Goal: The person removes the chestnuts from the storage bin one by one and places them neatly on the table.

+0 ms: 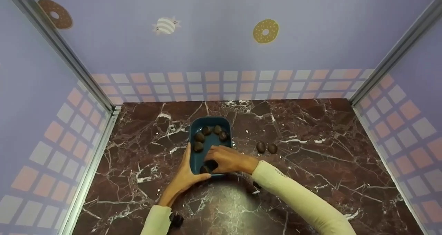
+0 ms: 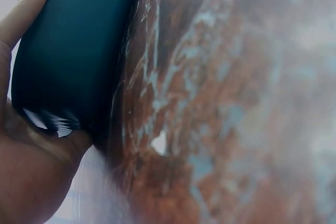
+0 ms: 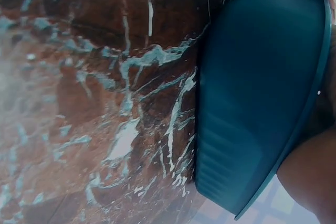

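A deep teal tray (image 1: 210, 120), oblong with rounded corners, lies on the marbled table in the head view. Several brown, rounded, nut-like things (image 1: 199, 136) line its far end and left side. My left hand (image 1: 186, 174) grips the tray's near left corner, thumb along the near rim and fingers against the left wall. The right hand (image 1: 226, 160) reaches over the right rim into the near half, fingers curled at a dark round nut-like thing (image 1: 207, 166) partly hidden beneath it. In the right wrist view, the tray's outer wall (image 3: 257, 93) covers most of that hand.
Two more brown nut-like things (image 1: 266, 147) lie side by side on the marbled table (image 1: 321, 166), right of the tray. Patterned lilac walls (image 1: 214, 55) stand at the back and both sides. A pale sleeve (image 1: 297, 193) crosses the table's near right part.
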The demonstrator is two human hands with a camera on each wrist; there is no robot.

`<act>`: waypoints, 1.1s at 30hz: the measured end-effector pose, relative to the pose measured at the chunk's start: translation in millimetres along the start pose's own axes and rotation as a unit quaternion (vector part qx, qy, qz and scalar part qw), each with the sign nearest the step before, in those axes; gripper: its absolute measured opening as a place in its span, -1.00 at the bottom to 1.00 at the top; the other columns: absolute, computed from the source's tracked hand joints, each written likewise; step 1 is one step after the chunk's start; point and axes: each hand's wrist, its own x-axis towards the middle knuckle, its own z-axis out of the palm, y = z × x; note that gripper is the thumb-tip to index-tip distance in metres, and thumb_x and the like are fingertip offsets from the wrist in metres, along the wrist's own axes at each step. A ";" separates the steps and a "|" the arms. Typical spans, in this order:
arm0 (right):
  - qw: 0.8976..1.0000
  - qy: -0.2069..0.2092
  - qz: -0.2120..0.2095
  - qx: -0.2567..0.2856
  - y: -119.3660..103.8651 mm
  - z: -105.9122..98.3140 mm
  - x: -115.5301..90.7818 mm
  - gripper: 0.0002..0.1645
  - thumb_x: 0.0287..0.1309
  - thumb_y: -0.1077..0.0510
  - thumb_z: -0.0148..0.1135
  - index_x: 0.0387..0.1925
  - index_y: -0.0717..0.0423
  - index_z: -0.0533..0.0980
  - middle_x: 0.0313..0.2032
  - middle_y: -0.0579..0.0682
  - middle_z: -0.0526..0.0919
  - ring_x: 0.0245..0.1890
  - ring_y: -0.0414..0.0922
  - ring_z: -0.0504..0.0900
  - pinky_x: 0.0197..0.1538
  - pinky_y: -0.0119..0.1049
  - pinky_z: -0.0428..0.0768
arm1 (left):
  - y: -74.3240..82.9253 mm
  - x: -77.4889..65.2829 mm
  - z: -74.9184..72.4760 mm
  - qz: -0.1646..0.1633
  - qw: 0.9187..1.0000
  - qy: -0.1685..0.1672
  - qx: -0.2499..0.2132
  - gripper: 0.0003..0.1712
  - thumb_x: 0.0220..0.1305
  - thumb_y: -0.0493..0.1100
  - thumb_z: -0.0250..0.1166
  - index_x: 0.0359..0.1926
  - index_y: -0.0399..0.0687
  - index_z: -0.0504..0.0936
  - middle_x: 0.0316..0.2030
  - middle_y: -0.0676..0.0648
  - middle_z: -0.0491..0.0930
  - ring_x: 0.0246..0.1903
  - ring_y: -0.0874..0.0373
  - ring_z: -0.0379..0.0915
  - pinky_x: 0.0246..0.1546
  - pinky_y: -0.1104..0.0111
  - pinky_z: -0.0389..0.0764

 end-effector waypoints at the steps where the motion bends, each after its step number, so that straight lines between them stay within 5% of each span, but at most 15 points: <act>1: 1.000 -0.008 0.002 0.005 -0.3 0.1 1.2 -0.56 0.11 -0.06 0.52 0.03 -0.08 0.70 -0.02 -0.25 0.73 0.04 -0.16 0.57 0.17 -0.26 0.49 | 0.0 -0.3 -0.5 0.003 1.000 -0.003 -0.004 0.58 -0.04 0.03 0.65 0.62 0.15 -0.44 0.59 -0.27 -0.43 0.56 -0.22 -0.43 0.40 -0.30 -0.09; 11: 0.999 -0.042 0.018 0.010 -3.9 3.8 7.9 -0.58 0.15 -0.09 0.49 0.05 -0.17 0.68 -0.03 -0.31 0.71 -0.05 -0.20 0.54 0.03 -0.27 0.53 | -0.6 -1.8 -4.3 0.027 0.998 -0.021 -0.052 0.62 -0.08 -0.12 0.68 0.62 0.13 -0.45 0.60 -0.12 -0.47 0.56 -0.17 -0.46 0.43 -0.26 -0.16; 16: 0.999 -0.039 0.013 0.000 -4.8 6.0 10.1 -0.62 0.17 -0.11 0.47 0.01 -0.16 0.69 -0.08 -0.30 0.71 -0.10 -0.18 0.52 -0.01 -0.24 0.54 | -0.9 -3.0 -4.6 0.013 0.998 -0.028 -0.059 0.59 -0.01 -0.16 0.64 0.60 0.33 -0.49 0.59 -0.09 -0.52 0.56 -0.16 -0.50 0.42 -0.27 -0.15; 20: 1.000 -0.021 0.009 0.012 -3.5 4.8 8.7 -0.64 0.15 -0.10 0.48 -0.02 -0.16 0.70 -0.10 -0.30 0.71 -0.10 -0.19 0.53 0.01 -0.25 0.53 | -0.8 -2.0 -3.9 0.009 0.998 -0.036 -0.059 0.56 0.04 -0.15 0.61 0.59 0.35 -0.52 0.59 -0.07 -0.55 0.56 -0.16 -0.53 0.41 -0.29 -0.15; 26: 0.994 0.011 0.058 0.095 -2.7 -4.3 -1.7 -0.51 0.05 -0.01 0.53 0.06 -0.10 0.64 -0.03 -0.24 0.64 0.00 -0.26 0.51 0.11 -0.34 0.51 | -2.0 0.9 -2.2 0.026 0.997 -0.043 -0.065 0.56 0.07 -0.09 0.60 0.58 0.32 -0.56 0.59 -0.09 -0.57 0.56 -0.18 -0.49 0.42 -0.27 -0.12; 33: 0.982 0.079 0.071 0.156 0.6 -12.6 -24.3 -0.47 0.14 0.01 0.49 0.13 0.02 0.58 0.07 -0.08 0.62 0.11 -0.16 0.55 0.18 -0.23 0.53 | -2.0 1.3 -2.7 0.031 0.996 -0.031 -0.077 0.56 0.02 -0.27 0.59 0.61 0.18 -0.50 0.60 -0.06 -0.52 0.57 -0.11 -0.43 0.44 -0.23 -0.09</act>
